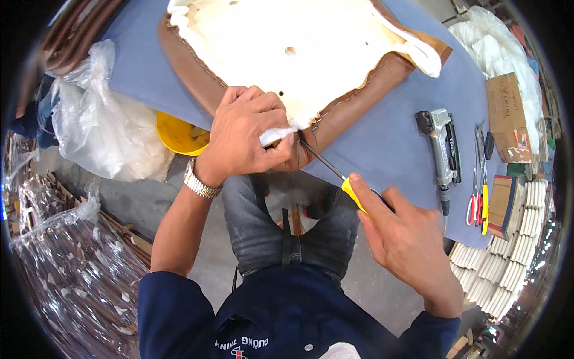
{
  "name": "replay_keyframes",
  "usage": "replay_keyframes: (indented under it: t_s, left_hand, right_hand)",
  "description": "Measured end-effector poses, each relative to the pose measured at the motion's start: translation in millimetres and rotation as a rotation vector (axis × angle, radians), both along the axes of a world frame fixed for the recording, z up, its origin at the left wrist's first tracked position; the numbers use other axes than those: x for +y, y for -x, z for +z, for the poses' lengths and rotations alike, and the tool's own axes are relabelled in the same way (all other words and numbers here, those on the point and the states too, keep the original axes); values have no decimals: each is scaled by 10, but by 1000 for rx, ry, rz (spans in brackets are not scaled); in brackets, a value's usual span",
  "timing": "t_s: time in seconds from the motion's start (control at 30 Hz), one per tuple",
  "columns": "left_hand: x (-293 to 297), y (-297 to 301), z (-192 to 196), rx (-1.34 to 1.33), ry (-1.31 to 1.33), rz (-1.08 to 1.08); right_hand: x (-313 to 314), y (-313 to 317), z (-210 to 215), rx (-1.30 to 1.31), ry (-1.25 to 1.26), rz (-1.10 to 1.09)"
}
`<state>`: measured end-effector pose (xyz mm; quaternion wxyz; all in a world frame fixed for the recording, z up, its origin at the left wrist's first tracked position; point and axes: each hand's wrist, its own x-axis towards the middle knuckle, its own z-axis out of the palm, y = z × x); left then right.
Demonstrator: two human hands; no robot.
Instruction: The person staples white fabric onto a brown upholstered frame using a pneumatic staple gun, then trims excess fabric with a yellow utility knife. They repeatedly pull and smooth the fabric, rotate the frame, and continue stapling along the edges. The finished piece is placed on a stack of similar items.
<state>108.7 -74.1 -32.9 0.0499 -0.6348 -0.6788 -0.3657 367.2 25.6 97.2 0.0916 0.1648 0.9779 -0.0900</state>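
An upholstered seat panel point(287, 30) lies underside up on the blue-covered table, its pale face showing several small holes. Brown leather point(353, 107) wraps over its edges, fastened by a line of staples. At the near corner my left hand point(251, 131) is closed on the leather, and white padding point(276, 135) pokes out by its fingers. A wristwatch point(202, 180) sits on that wrist. My right hand point(406, 239) grips a screwdriver point(354, 194) by its yellow handle. The shaft points up-left, its tip at the leather corner beside my left fingers; the exact contact is hidden.
Right of the panel, a staple gun point(441, 146) rests on the blue table cover point(382, 155). Beyond it are scissors point(472, 206), a yellow-handled tool point(485, 206) and a cardboard box point(508, 113). A yellow bowl point(179, 136) and clear plastic bag point(113, 131) are at left.
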Motion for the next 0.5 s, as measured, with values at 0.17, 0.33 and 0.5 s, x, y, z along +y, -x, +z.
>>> replay_keyframes:
  t_s: [0.17,0.33,0.5]
  left_hand:
    - [-1,-36,-1,-40,-54,-7]
    - [25,-80,-29,-65,-40,-16]
    - [49,-83,16,-60,-12,-15]
  right_hand:
    - [64,10,-14,-47,87,-52]
    - [84,-137,-379,118,13,64]
    - [-61,-327,-1227,550,868,-400]
